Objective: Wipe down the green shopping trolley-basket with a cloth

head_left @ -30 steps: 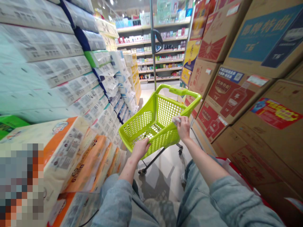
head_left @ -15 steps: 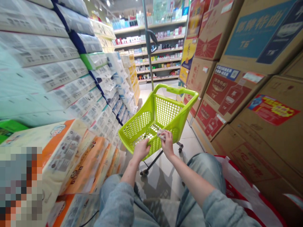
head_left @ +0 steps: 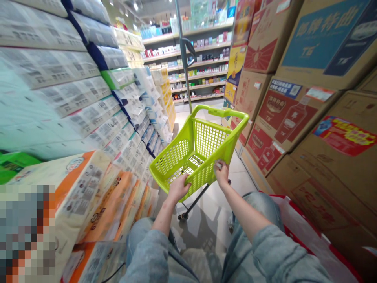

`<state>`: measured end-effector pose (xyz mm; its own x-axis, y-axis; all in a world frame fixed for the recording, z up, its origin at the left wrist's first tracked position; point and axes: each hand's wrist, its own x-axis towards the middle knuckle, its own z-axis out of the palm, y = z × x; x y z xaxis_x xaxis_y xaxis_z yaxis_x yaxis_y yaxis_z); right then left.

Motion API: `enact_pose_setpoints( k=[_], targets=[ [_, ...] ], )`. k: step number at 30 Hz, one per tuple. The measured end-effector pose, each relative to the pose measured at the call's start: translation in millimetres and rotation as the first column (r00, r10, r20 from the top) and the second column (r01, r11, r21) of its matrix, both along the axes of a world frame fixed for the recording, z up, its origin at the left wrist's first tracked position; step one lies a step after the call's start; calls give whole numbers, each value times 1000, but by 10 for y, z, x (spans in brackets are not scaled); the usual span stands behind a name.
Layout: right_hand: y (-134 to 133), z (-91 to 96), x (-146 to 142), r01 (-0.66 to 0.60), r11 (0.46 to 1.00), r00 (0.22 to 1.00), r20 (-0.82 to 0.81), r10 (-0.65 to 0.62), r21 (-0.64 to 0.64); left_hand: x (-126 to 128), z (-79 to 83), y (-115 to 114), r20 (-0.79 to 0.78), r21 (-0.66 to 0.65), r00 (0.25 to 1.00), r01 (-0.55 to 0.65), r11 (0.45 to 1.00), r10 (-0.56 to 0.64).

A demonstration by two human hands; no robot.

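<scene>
Between stacked cardboard cartons (head_left: 321, 129) and tissue packs (head_left: 59, 67), we hold a lime-green wheeled shopping basket (head_left: 206, 141) before us. Our left hand (head_left: 178, 188) wraps its near rim (head_left: 200, 177); our right hand (head_left: 221, 173) pinches a small pale scrap (head_left: 218, 165) there, fingers closed: a balanced two-handed hold.

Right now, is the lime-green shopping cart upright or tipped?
Upright: the cart stands level on its frame, with a caster down on the tiled floor.

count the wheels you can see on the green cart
2: one caster low by the left hand, one just right of the right hand. Others may be hidden under the lime-green basket.
</scene>
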<state>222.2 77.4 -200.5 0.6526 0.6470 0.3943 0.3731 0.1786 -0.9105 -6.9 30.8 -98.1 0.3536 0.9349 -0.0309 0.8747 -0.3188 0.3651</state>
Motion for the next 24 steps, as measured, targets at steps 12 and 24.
enact_pose_setpoints(
  k=[12,24],
  targets=[
    [-262,213,-128,-44,997,998,-41,47,70,107,-43,30,13,5,999,44,999,-44],
    [-371,665,-467,-300,952,857,455,242,59,135,-80,17,20,20,1000,22,1000,-22]
  ],
)
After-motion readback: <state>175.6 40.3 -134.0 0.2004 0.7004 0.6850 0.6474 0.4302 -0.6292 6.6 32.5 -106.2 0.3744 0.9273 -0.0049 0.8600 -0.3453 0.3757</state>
